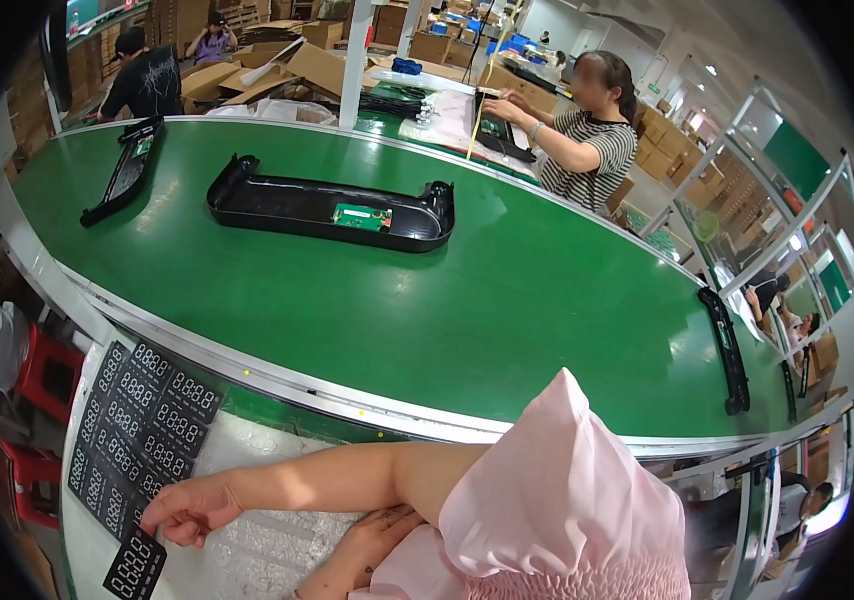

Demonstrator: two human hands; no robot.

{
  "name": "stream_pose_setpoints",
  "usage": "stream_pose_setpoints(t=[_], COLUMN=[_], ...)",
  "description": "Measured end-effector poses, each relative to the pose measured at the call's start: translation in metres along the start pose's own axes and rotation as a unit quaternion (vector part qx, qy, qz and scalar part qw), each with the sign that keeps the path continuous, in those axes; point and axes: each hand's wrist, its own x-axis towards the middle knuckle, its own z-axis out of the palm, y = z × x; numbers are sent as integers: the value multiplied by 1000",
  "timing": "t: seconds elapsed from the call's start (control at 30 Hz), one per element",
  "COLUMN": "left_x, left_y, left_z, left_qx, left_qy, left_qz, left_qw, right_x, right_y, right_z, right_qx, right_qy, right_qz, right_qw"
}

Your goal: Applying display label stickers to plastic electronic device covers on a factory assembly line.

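Observation:
My right arm, in a pink sleeve (567,490), reaches across to the left. My right hand (190,510) pinches the top edge of a black digit display panel (136,566) between curled fingers. Beside that hand lies a sheet of several similar black display panels (125,418) in rows, on a white work surface (277,550). Tucked under my right forearm near the elbow, my left hand (372,553) lies with its fingers stretched out; their tips are partly hidden, and nothing shows in it.
Beyond a metal rail, a green conveyor belt (347,320) carries a black plastic housing (287,208) with a green circuit board (362,217). More housings (129,175) (724,350) lie at its ends. A co-worker (587,140) handles a housing across the belt. Red stools (49,375) stand at left.

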Motion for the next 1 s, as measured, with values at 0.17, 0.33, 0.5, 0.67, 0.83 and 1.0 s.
stream_pose_setpoints(t=[0.17, 0.33, 0.5, 0.67, 0.83, 1.0], left_x=[-12, -28, -21, -21, -16, -15], left_y=[9, -9, 6, 8, 17, 20], left_z=[-31, -55, -51, -48, -50, -41], left_qx=[-48, 80, 13, -116, -120, -117], left_qy=[100, 293, 288, 218, 134, 116], left_qz=[-161, -117, -212, -195, -222, -199], left_qw=[981, 945, 934, 949, 958, 966], right_x=[1, -3, -5, 0, -1, 2], right_y=[-4, -16, -10, -2, -3, 2], right_z=[6, -9, -4, -1, 1, 0], right_qx=[-16, 13, 22, 26, 6, 5], right_qy=[0, 4, 24, -11, -3, -9], right_qz=[2, -26, -26, -3, 7, 5], right_qw=[1000, 1000, 999, 1000, 1000, 1000])
